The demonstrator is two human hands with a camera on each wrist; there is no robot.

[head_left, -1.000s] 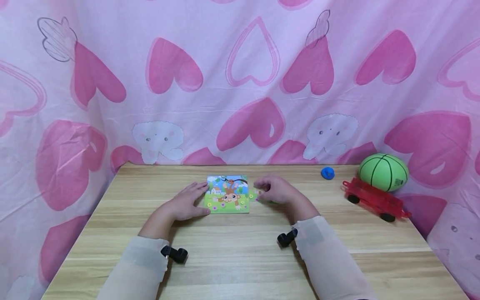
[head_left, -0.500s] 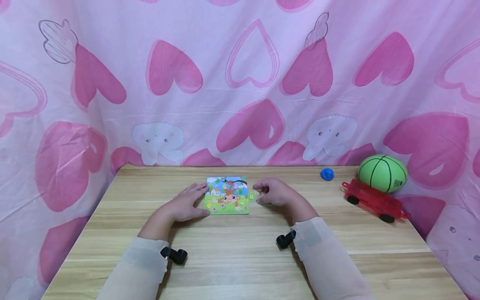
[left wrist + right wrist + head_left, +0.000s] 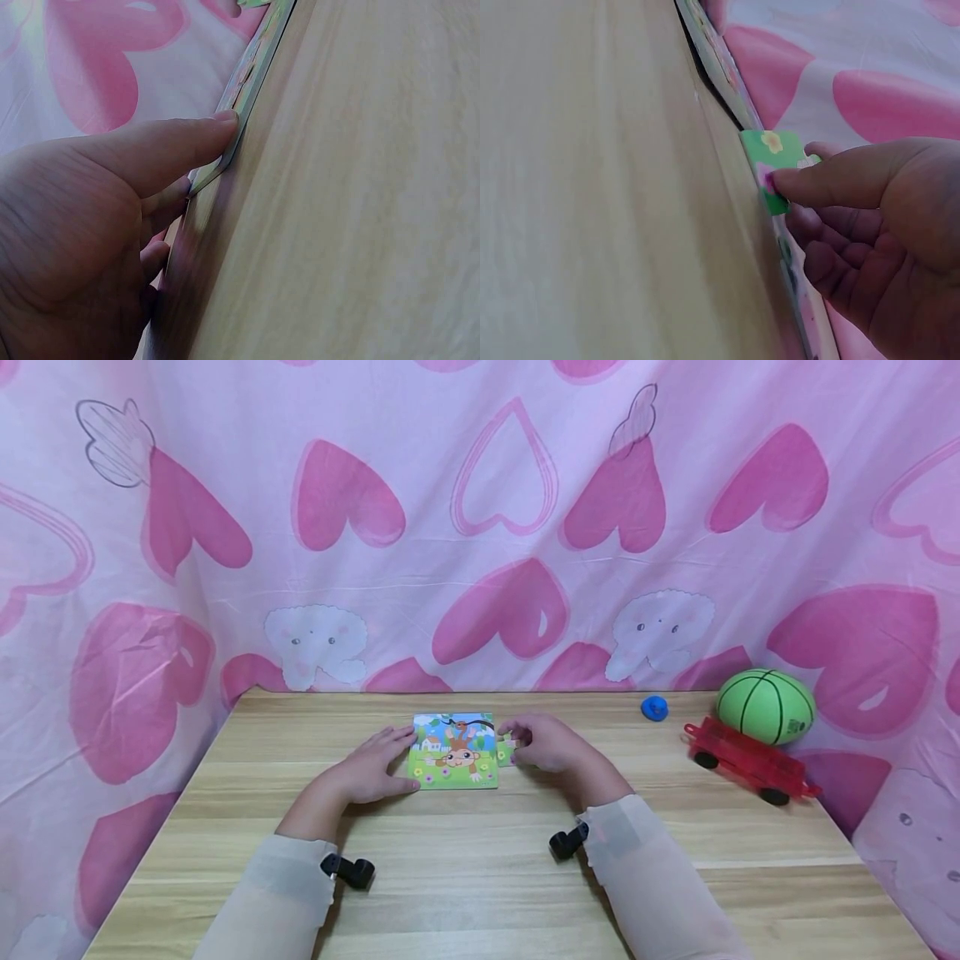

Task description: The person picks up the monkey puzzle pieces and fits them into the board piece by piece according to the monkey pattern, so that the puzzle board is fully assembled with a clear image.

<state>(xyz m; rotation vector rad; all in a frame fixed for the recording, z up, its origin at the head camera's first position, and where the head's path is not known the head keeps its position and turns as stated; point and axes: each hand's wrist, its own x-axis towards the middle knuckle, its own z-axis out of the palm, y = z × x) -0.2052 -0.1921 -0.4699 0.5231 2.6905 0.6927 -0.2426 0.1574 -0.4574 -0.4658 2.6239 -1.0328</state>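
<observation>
A square jigsaw puzzle [image 3: 453, 752] with a hanging monkey, a house and flowers lies flat on the wooden table. My left hand [image 3: 371, 767] rests along its left side, fingers at the upper left edge. In the left wrist view the straight thumb [image 3: 187, 142] touches the puzzle's near corner. Just right of the puzzle, my right hand [image 3: 551, 743] pinches a green puzzle piece [image 3: 506, 752] with yellow and pink flowers. The right wrist view shows the thumb on top of the puzzle piece [image 3: 772, 146], fingers below and behind, the piece tilted beside the puzzle's edge.
A red toy cart [image 3: 750, 758] with black wheels stands at the right, against a green ball [image 3: 767, 706]. Left of them sits a small blue round object [image 3: 655, 708]. A pink heart-print cloth [image 3: 502, 610] hangs behind the wooden table [image 3: 465, 877].
My right hand has moved slightly left, bringing the puzzle piece closer to the puzzle's right edge. More of the piece now shows. My left hand and the puzzle stay in place.
</observation>
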